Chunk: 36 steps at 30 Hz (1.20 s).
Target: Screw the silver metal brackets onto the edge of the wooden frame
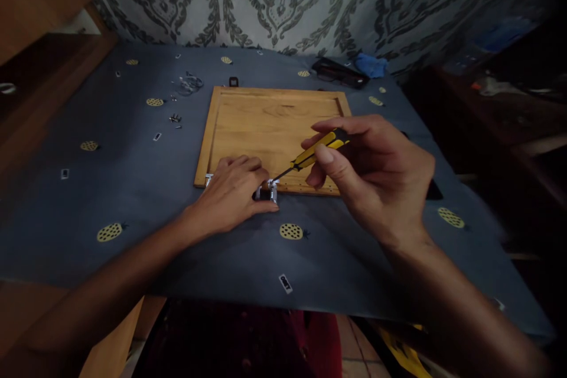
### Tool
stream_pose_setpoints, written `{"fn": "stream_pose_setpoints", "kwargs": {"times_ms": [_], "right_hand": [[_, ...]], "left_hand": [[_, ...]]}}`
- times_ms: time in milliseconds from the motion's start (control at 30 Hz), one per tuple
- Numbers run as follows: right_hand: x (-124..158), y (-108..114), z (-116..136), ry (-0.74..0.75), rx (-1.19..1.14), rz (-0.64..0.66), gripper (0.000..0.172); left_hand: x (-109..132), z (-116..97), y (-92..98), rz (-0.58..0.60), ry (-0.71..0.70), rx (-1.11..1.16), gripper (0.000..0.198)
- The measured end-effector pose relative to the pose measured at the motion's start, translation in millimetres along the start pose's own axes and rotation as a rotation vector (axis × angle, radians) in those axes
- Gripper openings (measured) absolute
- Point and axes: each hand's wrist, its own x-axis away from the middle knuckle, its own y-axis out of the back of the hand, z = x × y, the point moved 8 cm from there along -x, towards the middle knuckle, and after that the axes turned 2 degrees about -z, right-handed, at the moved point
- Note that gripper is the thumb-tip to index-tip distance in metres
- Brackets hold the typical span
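Observation:
A flat wooden panel [270, 124] lies on a table covered with a dark blue cloth [133, 189]. My left hand [230, 195] rests palm down at the panel's near edge, its fingers closed over a small metal part [271, 190] that is mostly hidden. My right hand [376, 171] pinches a yellow-and-black screwdriver [312, 155]. The tool slants down to the left, and its tip meets the metal part just beside my left fingertips.
Small screws and metal bits [175, 119] and a wire clump [190, 82] lie on the cloth at the far left. A dark case [339, 72] and a blue rag [371, 65] sit by the patterned wall. Wooden furniture stands at the left, a dark shelf at the right.

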Motion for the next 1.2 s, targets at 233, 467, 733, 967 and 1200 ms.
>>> {"fn": "stream_pose_setpoints", "kwargs": {"times_ms": [233, 467, 733, 967, 1200], "right_hand": [[0.1, -1.3, -4.5, 0.009, -0.032, -0.024, 0.021], [-4.4, -2.6, 2.4, -0.022, 0.014, 0.083, 0.023], [-10.5, -5.9, -5.9, -0.074, -0.114, 0.044, 0.028], [-8.0, -6.7, -3.6, -0.091, -0.079, 0.169, 0.024], [0.9, 11.8, 9.7, 0.065, -0.112, -0.223, 0.013]], "left_hand": [[-0.5, 0.7, -1.3, 0.000, -0.002, -0.014, 0.037], [0.2, 0.2, -0.9, -0.025, -0.024, -0.016, 0.037], [0.2, 0.1, -0.3, -0.015, -0.011, 0.004, 0.036], [0.3, -0.1, 0.0, -0.024, -0.030, 0.000, 0.036], [0.0, 0.6, -0.2, -0.006, -0.008, -0.004, 0.035]]}}
